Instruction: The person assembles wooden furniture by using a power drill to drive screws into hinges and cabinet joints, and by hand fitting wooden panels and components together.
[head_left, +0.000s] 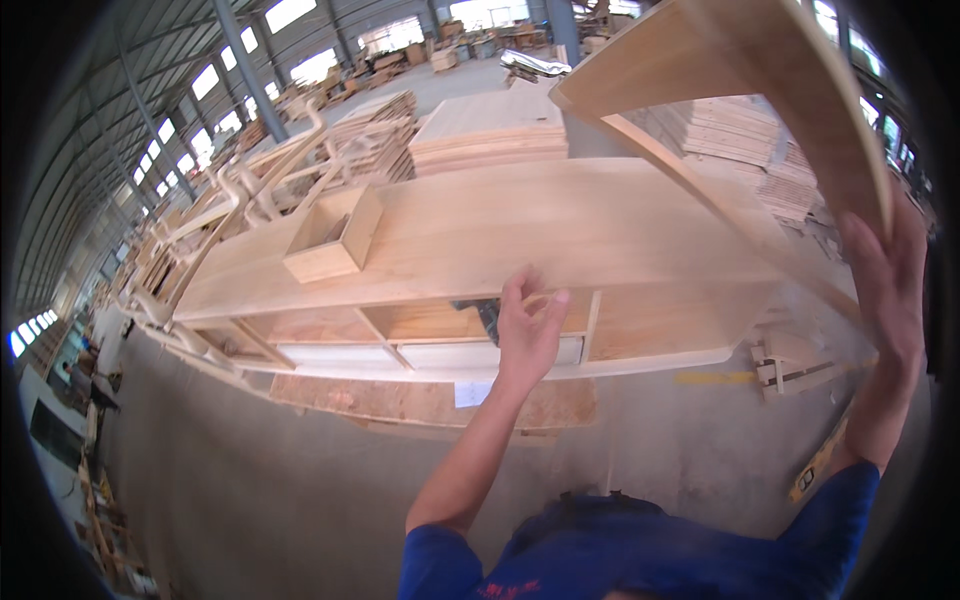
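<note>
My right hand (pixel 885 290) grips the near edge of a large curved wooden panel (pixel 720 50), lifted up at the upper right with a slanted rail under it. My left hand (pixel 528 325) reaches forward with fingers apart, at the front edge of the top of a long pale wooden cabinet (pixel 480 235). It holds nothing. A small open wooden box (pixel 335 240) rests on the cabinet top, to the left of that hand. The cabinet has open compartments below its top.
Stacks of wooden boards (pixel 490 130) and bent chair frames (pixel 260 180) stand behind the cabinet. A chipboard sheet (pixel 420 400) lies under it on the concrete floor (pixel 270 480). Wood offcuts (pixel 790 365) and a yellow level (pixel 820 460) lie at right.
</note>
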